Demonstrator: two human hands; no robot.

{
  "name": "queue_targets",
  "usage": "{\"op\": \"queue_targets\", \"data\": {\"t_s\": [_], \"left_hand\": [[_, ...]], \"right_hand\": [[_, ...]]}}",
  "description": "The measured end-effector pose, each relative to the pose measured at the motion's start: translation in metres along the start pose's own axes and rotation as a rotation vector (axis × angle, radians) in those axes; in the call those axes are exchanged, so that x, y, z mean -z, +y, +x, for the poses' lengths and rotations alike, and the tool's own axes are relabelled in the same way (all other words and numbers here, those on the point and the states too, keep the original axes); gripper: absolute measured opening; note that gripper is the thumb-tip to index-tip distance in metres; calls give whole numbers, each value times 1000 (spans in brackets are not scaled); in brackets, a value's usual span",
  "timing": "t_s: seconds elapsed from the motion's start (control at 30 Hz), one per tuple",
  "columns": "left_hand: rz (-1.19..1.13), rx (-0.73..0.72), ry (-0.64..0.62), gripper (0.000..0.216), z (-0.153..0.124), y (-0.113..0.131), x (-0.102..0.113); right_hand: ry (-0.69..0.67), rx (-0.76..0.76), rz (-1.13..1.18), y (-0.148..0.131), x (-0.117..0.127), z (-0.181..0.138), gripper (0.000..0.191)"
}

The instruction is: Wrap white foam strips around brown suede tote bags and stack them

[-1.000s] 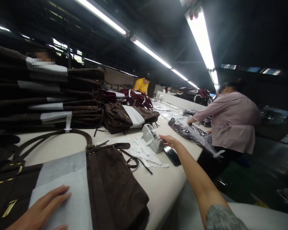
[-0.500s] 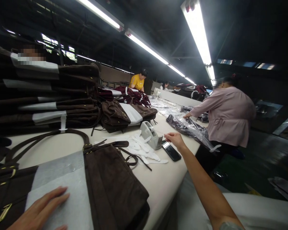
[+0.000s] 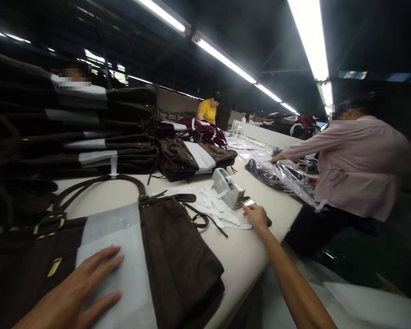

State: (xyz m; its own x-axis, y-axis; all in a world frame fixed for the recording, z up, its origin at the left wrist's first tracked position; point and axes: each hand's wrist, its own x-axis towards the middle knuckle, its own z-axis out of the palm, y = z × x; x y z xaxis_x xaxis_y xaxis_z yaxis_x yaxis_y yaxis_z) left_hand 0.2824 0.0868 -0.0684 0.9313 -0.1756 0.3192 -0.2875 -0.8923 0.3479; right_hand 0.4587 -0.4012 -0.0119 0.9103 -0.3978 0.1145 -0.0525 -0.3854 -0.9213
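My left hand (image 3: 75, 292) lies flat, fingers spread, on the white wrapping paper (image 3: 123, 260) round a dark brown handbag (image 3: 178, 256) at the near end of the table. My right hand (image 3: 255, 214) reaches out over the table's right edge with fingers curled together, touching the scattered white tape strips (image 3: 212, 208). What it pinches, if anything, I cannot make out. A grey tape dispenser (image 3: 228, 186) stands just beyond it, and a black phone (image 3: 249, 201) lies partly under the hand.
A tall stack of paper-wrapped brown bags (image 3: 89, 132) fills the left side of the cream table (image 3: 239, 260). A co-worker in a pink top (image 3: 356, 164) handles a plastic-wrapped bag (image 3: 281, 178) at the right edge. Another person in yellow (image 3: 208, 111) works far back.
My right hand has drawn back from the tape dispenser toward me, down to the white strips and over the phone. The left hand stays flat on the paper.
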Motion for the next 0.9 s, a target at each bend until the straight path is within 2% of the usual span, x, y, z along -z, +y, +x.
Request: {"op": "queue_targets", "data": {"t_s": [0.1,0.2,0.33,0.43,0.57,0.67,0.77,0.9], "left_hand": [[-10,36,-133,53,2,30,24],[34,84,-190,53,8,59,47],[25,116,-263,51,14,77,66],[3,121,-275,51,13,80,70],[-29,98,-263,47,11,77,72],[-41,86,-258,46,9,76,74],[-53,85,-257,47,8,75,75],[-59,93,-260,56,7,74,74]], "right_hand": [[-103,36,82,-24,-2,-30,32],[-330,71,236,-64,-21,-71,40],[-693,24,311,-118,-69,-137,34],[-835,-34,357,-144,-117,-176,30],[-836,-223,419,-161,-182,-197,16],[-796,-313,410,-166,-218,-203,10],[-794,-333,393,-164,-241,-213,8],[-791,-332,371,-157,-256,-223,13]]}}
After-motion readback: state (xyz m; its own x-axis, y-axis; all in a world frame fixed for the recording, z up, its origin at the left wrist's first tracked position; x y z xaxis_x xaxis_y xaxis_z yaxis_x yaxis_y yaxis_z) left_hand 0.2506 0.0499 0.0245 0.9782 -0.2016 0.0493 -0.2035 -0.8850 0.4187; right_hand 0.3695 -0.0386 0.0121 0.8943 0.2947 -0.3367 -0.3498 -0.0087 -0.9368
